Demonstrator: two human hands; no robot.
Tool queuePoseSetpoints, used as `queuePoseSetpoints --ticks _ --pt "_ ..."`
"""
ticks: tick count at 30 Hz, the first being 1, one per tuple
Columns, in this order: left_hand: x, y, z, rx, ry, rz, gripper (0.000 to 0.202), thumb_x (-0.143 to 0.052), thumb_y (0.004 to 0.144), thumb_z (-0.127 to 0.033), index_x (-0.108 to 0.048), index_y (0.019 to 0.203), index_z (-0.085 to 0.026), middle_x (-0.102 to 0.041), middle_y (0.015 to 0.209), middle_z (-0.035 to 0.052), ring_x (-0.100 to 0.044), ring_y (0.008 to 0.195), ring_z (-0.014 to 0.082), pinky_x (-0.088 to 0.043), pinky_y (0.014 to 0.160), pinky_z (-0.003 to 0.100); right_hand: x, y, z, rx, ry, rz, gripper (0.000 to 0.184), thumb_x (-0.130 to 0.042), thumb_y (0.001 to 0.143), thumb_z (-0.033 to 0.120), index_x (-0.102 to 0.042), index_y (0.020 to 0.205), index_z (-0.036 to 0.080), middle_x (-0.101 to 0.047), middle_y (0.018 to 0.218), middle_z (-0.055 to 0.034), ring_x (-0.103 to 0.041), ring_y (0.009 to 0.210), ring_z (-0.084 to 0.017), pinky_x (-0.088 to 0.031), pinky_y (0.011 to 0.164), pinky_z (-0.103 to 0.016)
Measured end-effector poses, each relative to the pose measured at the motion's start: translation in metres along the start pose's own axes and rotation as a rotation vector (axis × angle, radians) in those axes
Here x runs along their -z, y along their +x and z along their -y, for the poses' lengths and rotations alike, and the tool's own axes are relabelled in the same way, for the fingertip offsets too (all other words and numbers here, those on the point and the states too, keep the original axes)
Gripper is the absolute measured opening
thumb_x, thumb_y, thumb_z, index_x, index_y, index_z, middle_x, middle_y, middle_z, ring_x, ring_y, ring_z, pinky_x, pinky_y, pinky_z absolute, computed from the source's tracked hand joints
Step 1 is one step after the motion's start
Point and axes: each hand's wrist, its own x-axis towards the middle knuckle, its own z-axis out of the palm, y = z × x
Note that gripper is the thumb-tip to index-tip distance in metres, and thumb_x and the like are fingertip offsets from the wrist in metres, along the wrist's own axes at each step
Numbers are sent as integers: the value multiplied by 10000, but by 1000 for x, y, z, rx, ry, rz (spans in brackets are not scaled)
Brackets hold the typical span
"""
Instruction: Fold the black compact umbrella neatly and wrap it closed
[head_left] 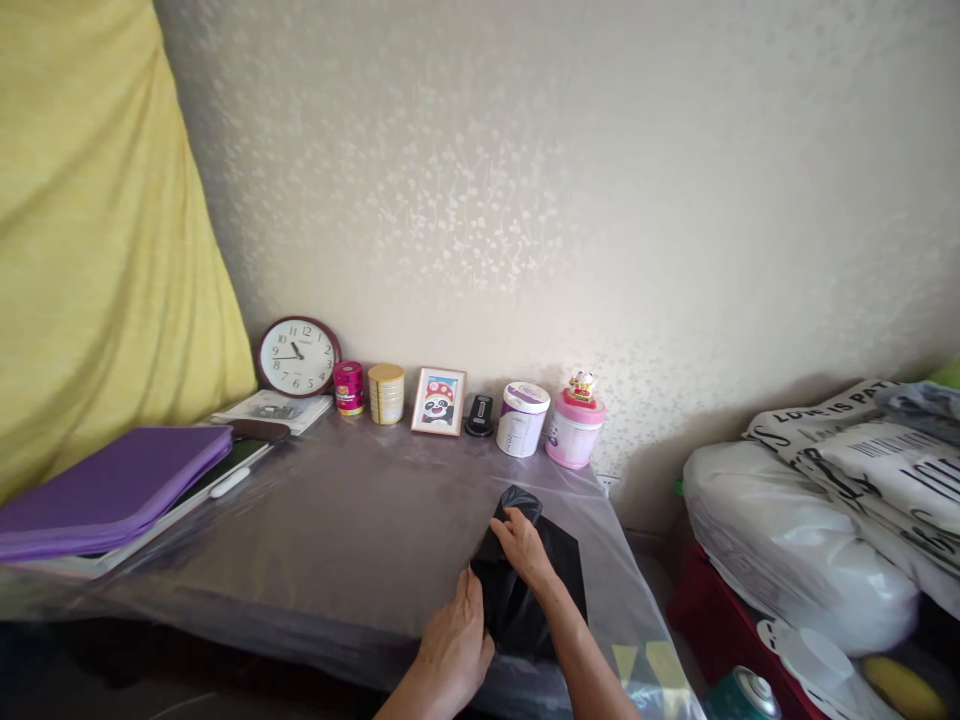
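A black plastic bag (562, 560) lies near the front right of the table, partly folded over and bunched at its far end. My right hand (521, 550) has its fingers closed on the bunched part of the bag. At the bag's left edge, my left hand (459, 635) pinches the plastic, its fingers pressed together and the thumb tucked partly out of sight. Both forearms come in from the bottom of the view, and the right one covers some of the bag.
Along the wall on the table (360, 520) stand a clock (300, 357), small tins, a framed panda picture (439, 402), a white tub (523, 425) and a pink-lidded tub (575, 435) topped by a cat figurine. Purple folders (120, 485) lie left. White bags (787, 540) are piled right.
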Motion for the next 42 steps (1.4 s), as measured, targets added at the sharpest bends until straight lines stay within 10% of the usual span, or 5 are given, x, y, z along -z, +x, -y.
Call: queuePoseSetpoints --ticks 9,13,25,32,42 --pt "16 -15 4 53 32 -55 546 -439 784 -264 -330 1294 -105 -333 1353 156 -369 1211 263 -318 989 371 -1 -11 23 138 64 154 289 -331 865 341 -546 746 189 -683 722 -7 -626 641 -109 -431 607 -207" --pt "16 -9 1 -135 -15 -129 604 -494 715 -237 -347 1300 -206 -299 1385 77 -298 1249 258 -232 1044 407 0 -16 25 217 -54 141 286 -331 872 304 -578 766 208 -686 734 4 -623 666 -109 -418 643 -206" --pt "-26 4 10 -197 -111 -58 822 -473 623 -162 -161 1383 -187 -70 1469 52 -62 1333 273 -86 1086 428 7 -36 13 565 -224 78 291 -367 897 297 -654 909 251 -674 918 2 -497 1053 -169 -313 943 -307" --pt "-5 2 -2 -94 -58 96 952 -447 525 -35 -68 1385 -194 36 1462 44 -59 1333 277 -148 1072 425 13 0 -4 543 -303 50 313 -348 901 287 -655 898 227 -665 969 -15 -463 1124 -177 -165 1031 -391" --pt "-12 2 0 -62 -124 82 941 -451 563 17 -55 1382 -225 54 1462 89 -102 1331 251 -179 1062 378 15 48 -20 341 -413 -59 292 -362 881 271 -654 870 257 -637 1048 -4 -479 1087 -176 -281 961 -340"
